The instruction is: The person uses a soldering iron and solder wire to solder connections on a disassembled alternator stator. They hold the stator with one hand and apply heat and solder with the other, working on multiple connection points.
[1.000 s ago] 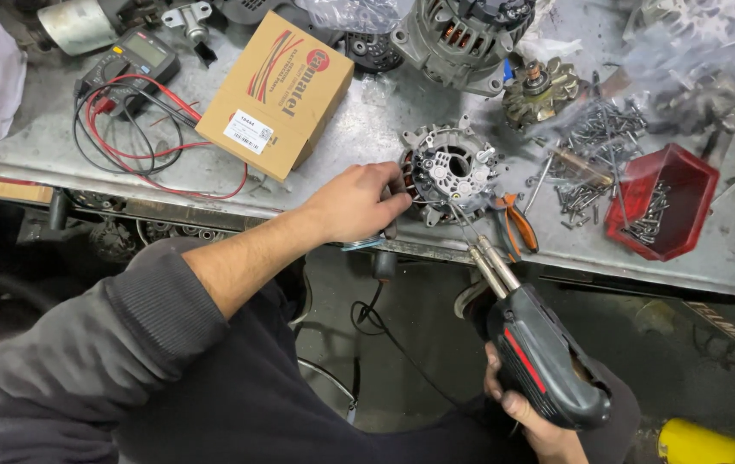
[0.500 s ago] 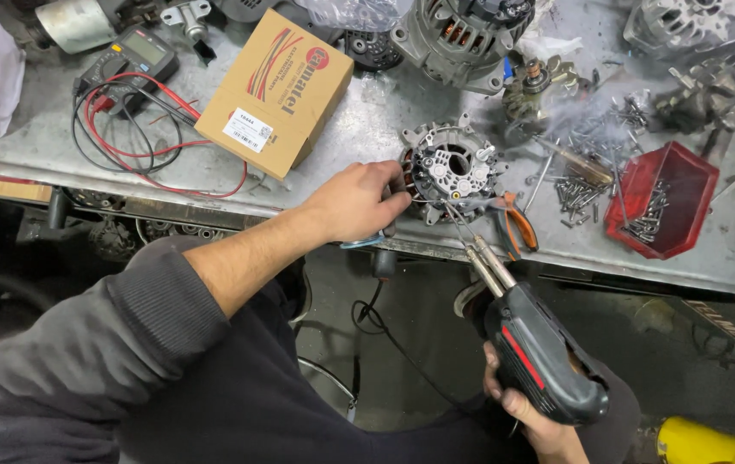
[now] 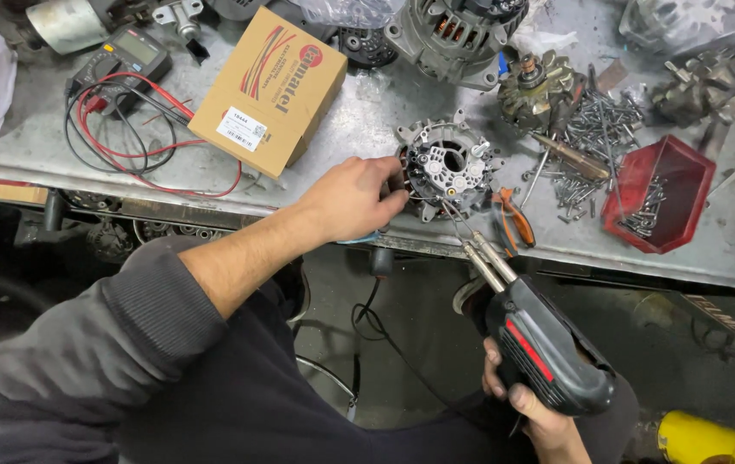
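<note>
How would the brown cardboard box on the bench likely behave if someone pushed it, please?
The cardboard box lies flat on the metal bench, so it would probably slide rather than tip. It looks light, though its contents are hidden. It might snag the red leads beside it.

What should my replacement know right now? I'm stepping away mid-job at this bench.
Left hand steadies the round alternator rectifier housing at the front edge of the metal bench.
Right hand holds the black-and-red soldering gun by its grip; its wire tip reaches the housing's near rim.
Orange-handled pliers lie beside the housing, a red bin of screws further right.
Which joints are done or left: cannot tell.
</note>
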